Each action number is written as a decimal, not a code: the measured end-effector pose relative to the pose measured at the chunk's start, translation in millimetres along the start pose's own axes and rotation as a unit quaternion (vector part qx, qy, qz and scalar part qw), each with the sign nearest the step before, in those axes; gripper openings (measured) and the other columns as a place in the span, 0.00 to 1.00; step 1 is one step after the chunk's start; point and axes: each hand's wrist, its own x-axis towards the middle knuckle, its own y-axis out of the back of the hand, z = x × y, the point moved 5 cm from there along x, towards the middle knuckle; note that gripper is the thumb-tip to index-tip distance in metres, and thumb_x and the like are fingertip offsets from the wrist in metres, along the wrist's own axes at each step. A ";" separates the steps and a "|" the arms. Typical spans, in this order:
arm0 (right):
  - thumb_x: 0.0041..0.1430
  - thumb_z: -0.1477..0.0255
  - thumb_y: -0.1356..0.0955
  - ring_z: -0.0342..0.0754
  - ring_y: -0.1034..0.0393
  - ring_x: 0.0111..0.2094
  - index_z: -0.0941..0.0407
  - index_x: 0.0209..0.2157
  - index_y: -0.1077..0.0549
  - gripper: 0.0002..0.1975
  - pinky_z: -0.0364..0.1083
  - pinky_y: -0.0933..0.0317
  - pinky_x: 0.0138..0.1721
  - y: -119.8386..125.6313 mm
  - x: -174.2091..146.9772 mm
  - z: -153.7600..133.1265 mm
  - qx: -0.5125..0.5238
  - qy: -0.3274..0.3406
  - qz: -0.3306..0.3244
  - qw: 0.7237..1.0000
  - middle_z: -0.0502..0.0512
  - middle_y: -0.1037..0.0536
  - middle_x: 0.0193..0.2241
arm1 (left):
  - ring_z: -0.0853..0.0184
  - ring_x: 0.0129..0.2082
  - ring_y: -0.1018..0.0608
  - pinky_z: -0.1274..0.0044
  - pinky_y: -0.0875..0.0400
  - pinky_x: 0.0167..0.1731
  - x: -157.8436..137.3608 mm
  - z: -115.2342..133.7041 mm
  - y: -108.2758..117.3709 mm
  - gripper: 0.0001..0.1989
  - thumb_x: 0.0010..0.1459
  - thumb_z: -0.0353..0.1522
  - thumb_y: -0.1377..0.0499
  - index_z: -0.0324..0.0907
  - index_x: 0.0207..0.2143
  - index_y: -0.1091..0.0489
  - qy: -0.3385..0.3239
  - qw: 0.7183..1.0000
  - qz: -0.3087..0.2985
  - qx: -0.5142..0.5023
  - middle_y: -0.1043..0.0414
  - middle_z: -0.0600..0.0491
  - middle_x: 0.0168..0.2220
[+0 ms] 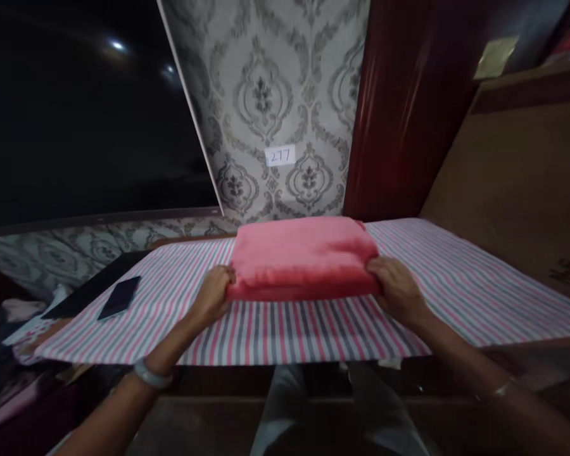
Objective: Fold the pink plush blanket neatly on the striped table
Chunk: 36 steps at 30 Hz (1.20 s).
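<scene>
A pink folded cloth [304,253], thick and roughly rectangular, is held by its two near corners over the striped tablecloth [180,272]. My left hand [215,292] is closed on the left corner, fingers curled round the fabric. On the opposite side my right hand [396,286] pinches the right corner the same way. The cloth's front edge hangs in a darker red fold between the hands. Whether its back part rests on the table cannot be seen. What kind of fabric item it is does not show.
A dark phone [120,297] lies on the tablecloth at the left. Behind stand a large black screen [90,114] and a patterned wall with a paper label [280,155] reading 277. A big cardboard box [517,190] borders the table at the right. Clothes [23,380] are heaped at lower left.
</scene>
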 end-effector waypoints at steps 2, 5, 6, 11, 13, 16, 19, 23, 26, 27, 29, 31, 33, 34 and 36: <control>0.50 0.81 0.37 0.60 0.29 0.46 0.56 0.47 0.31 0.21 0.60 0.33 0.47 -21.1 -49.0 -14.3 0.039 -0.018 -0.074 0.996 0.63 0.24 0.43 | 0.56 0.43 0.26 0.64 0.29 0.45 -46.0 8.9 -30.5 0.12 0.48 0.25 0.46 0.45 0.36 0.35 -0.006 0.998 -0.070 0.002 0.28 0.46 0.40; 0.50 0.80 0.36 0.61 0.30 0.48 0.55 0.48 0.30 0.22 0.62 0.34 0.50 -33.0 -89.7 -22.0 0.059 -0.080 -0.125 0.987 0.63 0.24 0.45 | 0.54 0.49 0.27 0.62 0.29 0.48 -84.0 20.9 -45.5 0.15 0.49 0.23 0.47 0.44 0.40 0.34 0.009 0.996 -0.090 0.015 0.28 0.42 0.46; 0.50 0.79 0.36 0.61 0.30 0.49 0.54 0.49 0.30 0.22 0.63 0.35 0.51 -32.1 -95.2 -22.5 0.060 -0.096 -0.130 0.985 0.63 0.23 0.45 | 0.54 0.50 0.27 0.62 0.29 0.48 -89.0 24.1 -43.8 0.16 0.49 0.23 0.47 0.44 0.42 0.34 0.015 0.996 -0.085 0.019 0.29 0.41 0.47; 0.57 0.72 0.34 0.61 0.31 0.53 0.53 0.54 0.31 0.22 0.62 0.37 0.55 -7.5 -87.2 -23.3 0.101 -0.131 -0.133 0.977 0.61 0.23 0.50 | 0.55 0.50 0.25 0.62 0.29 0.49 -83.6 32.3 -16.0 0.13 0.53 0.26 0.45 0.45 0.42 0.33 0.055 0.994 -0.090 -0.007 0.27 0.44 0.48; 0.61 0.69 0.34 0.60 0.30 0.53 0.52 0.56 0.31 0.21 0.60 0.38 0.55 3.3 -66.1 -21.1 0.101 -0.156 -0.101 0.977 0.61 0.23 0.49 | 0.57 0.46 0.23 0.65 0.29 0.47 -66.4 28.7 -2.0 0.08 0.58 0.29 0.47 0.46 0.40 0.32 0.096 0.994 -0.050 -0.026 0.25 0.47 0.43; 0.66 0.65 0.38 0.58 0.33 0.57 0.55 0.61 0.34 0.23 0.59 0.42 0.60 -3.0 -13.9 -20.9 0.087 -0.194 -0.073 0.974 0.63 0.26 0.55 | 0.59 0.46 0.22 0.66 0.29 0.49 -20.8 21.7 4.5 0.11 0.63 0.33 0.48 0.44 0.44 0.29 0.149 0.988 0.015 -0.025 0.23 0.48 0.43; 0.67 0.62 0.40 0.60 0.45 0.66 0.60 0.65 0.39 0.29 0.60 0.50 0.65 -43.3 40.2 -34.5 0.058 -0.182 -0.154 0.969 0.66 0.35 0.64 | 0.56 0.57 0.27 0.63 0.34 0.58 32.5 26.1 -20.7 0.21 0.65 0.39 0.50 0.40 0.57 0.33 0.150 0.989 -0.012 0.010 0.28 0.43 0.56; 0.67 0.62 0.38 0.63 0.57 0.71 0.54 0.68 0.42 0.30 0.66 0.58 0.66 -103.4 54.2 -52.3 0.031 -0.204 -0.285 0.936 0.62 0.47 0.70 | 0.46 0.69 0.44 0.51 0.48 0.64 52.7 44.1 -86.1 0.33 0.64 0.44 0.47 0.39 0.67 0.42 0.139 0.976 -0.133 0.103 0.46 0.39 0.69; 0.68 0.62 0.38 0.63 0.58 0.71 0.53 0.68 0.42 0.30 0.67 0.64 0.68 -125.9 29.8 -58.7 0.054 -0.236 -0.319 0.916 0.61 0.47 0.70 | 0.45 0.70 0.46 0.47 0.51 0.63 27.0 49.2 -126.4 0.31 0.64 0.43 0.46 0.46 0.67 0.42 0.138 0.957 -0.204 0.151 0.48 0.43 0.70; 0.68 0.62 0.38 0.62 0.59 0.71 0.52 0.68 0.42 0.30 0.67 0.65 0.68 -128.8 22.1 -59.7 0.064 -0.243 -0.316 0.915 0.60 0.48 0.70 | 0.45 0.70 0.47 0.47 0.52 0.63 18.3 48.6 -133.2 0.31 0.65 0.43 0.47 0.47 0.68 0.43 0.134 0.956 -0.206 0.159 0.49 0.44 0.71; 0.67 0.63 0.37 0.62 0.59 0.71 0.52 0.68 0.42 0.30 0.67 0.65 0.68 -130.6 12.6 -60.8 0.082 -0.252 -0.303 0.915 0.60 0.48 0.71 | 0.46 0.70 0.48 0.47 0.52 0.63 7.1 45.6 -139.3 0.31 0.66 0.44 0.49 0.48 0.69 0.44 0.126 0.957 -0.203 0.167 0.50 0.44 0.71; 0.67 0.64 0.36 0.63 0.59 0.71 0.52 0.68 0.41 0.30 0.67 0.64 0.68 -129.7 11.8 -61.3 0.098 -0.255 -0.290 0.917 0.60 0.48 0.70 | 0.46 0.70 0.48 0.47 0.52 0.63 5.1 42.6 -139.1 0.31 0.66 0.44 0.50 0.47 0.69 0.45 0.119 0.957 -0.204 0.169 0.50 0.44 0.71; 0.67 0.65 0.35 0.63 0.59 0.71 0.54 0.68 0.40 0.30 0.67 0.64 0.69 -126.7 16.8 -61.2 0.111 -0.259 -0.278 0.918 0.60 0.47 0.70 | 0.46 0.70 0.48 0.47 0.52 0.63 8.4 41.3 -137.4 0.30 0.67 0.43 0.50 0.46 0.69 0.45 0.121 0.954 -0.212 0.171 0.51 0.44 0.71; 0.66 0.65 0.35 0.63 0.58 0.71 0.54 0.67 0.39 0.30 0.67 0.64 0.69 -124.2 19.9 -60.6 0.117 -0.262 -0.276 0.917 0.61 0.46 0.70 | 0.47 0.71 0.48 0.47 0.52 0.63 10.5 41.4 -136.7 0.31 0.67 0.43 0.51 0.46 0.69 0.45 0.125 0.953 -0.217 0.173 0.51 0.44 0.71; 0.66 0.67 0.34 0.64 0.55 0.70 0.55 0.66 0.37 0.28 0.66 0.61 0.69 -116.7 25.2 -58.0 0.128 -0.266 -0.282 0.913 0.61 0.43 0.69 | 0.47 0.71 0.49 0.48 0.52 0.64 13.3 42.4 -135.5 0.31 0.67 0.43 0.51 0.45 0.69 0.45 0.134 0.949 -0.229 0.172 0.52 0.44 0.71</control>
